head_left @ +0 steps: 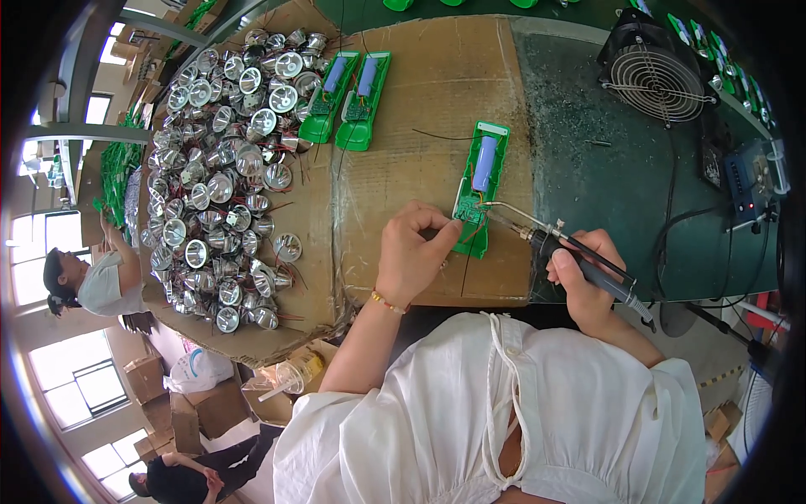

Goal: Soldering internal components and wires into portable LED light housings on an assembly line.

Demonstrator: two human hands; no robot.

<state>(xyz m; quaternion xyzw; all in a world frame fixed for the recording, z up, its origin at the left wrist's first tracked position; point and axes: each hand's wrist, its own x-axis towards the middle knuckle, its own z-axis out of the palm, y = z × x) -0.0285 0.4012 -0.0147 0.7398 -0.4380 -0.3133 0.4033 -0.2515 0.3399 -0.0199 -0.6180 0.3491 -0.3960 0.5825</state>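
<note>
A green plastic casing (475, 246) lies on the cardboard in front of me, with a purple cylindrical battery (484, 164) and a small green circuit board (467, 208) inside. My left hand (413, 250) is pinched at the left edge of the board; whatever its fingertips hold is too small to make out. In my right hand (589, 281) is a soldering iron (588, 267) with a thin metal feed tube along it. The tips of iron and tube reach the board's right side, where thin wires show. A dark wire sticks out left of the battery.
Many silver reflector cups (220, 186) with wires are heaped at the left on cardboard (420, 76). Two similar green casings (356, 134) with batteries lie beside them. At the right stand a fan with a wire guard (659, 80) and a blue soldering station (750, 183) with cables.
</note>
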